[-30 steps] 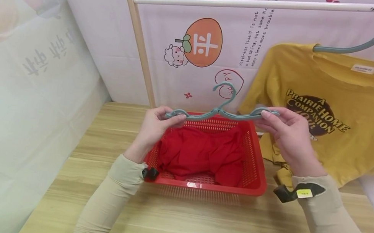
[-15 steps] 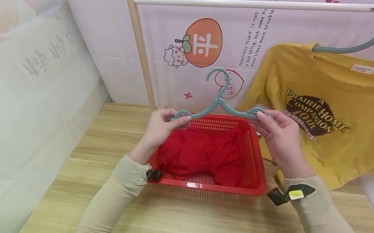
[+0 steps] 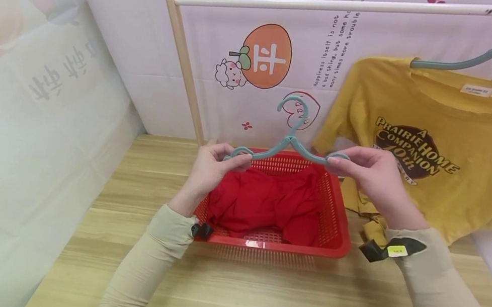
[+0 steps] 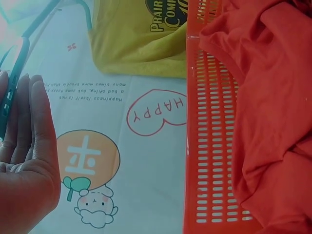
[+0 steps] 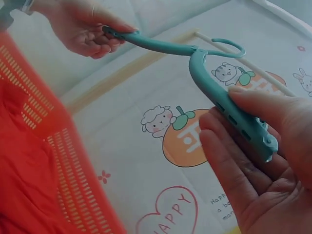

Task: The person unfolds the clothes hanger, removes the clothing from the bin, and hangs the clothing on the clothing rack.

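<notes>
A teal clothes hanger (image 3: 274, 149) is held up above a red plastic basket (image 3: 341, 225), its hook upward. My left hand (image 3: 214, 167) pinches one end of it between thumb and fingers. At the other end, my right hand (image 3: 372, 180) pinches the hanger with the thumb on top, as the right wrist view shows with the hanger arm (image 5: 239, 119) lying across the fingers. Inside the basket lies a crumpled red garment (image 3: 263, 203). The left wrist view catches only part of the hanger (image 4: 14, 83) beside the left fingers.
Behind the basket stands a rack with a white rail (image 3: 317, 4) and a wooden post (image 3: 185, 65). A yellow printed shirt (image 3: 462, 137) hangs at the right on another teal hanger (image 3: 456, 63). The basket rests on a wooden tabletop (image 3: 257, 296), against a printed backdrop.
The hanger's arms now slope down more from the centre than a second ago. My left hand has shifted slightly right, and the right hand's grip on its end has changed.
</notes>
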A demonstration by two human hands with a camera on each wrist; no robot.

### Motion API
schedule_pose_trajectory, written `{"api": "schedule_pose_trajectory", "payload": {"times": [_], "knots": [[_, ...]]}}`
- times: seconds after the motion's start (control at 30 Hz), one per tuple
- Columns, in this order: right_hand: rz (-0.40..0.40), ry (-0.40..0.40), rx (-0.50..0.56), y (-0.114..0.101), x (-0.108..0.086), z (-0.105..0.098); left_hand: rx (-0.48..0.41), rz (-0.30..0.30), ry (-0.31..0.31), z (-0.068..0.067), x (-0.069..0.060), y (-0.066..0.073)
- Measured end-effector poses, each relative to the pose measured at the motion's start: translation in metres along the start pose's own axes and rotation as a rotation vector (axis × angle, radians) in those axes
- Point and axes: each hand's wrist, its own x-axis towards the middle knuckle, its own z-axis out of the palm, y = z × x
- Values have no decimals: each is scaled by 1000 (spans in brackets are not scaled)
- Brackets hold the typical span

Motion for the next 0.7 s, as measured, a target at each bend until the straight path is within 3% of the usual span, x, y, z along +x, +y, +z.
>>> {"api": "schedule_pose_trajectory", "payload": {"times": [0.07,0.2,0.7], "knots": [[15,-27,-116,-3,-1,-2,-3,6,-11,1,0,0],[22,-69,-194,-5,0,-5,-7,12,-19,3,0,0],[8,-64,-176,-3,-1,-3,1,13,-25,3,-1,4]]}}
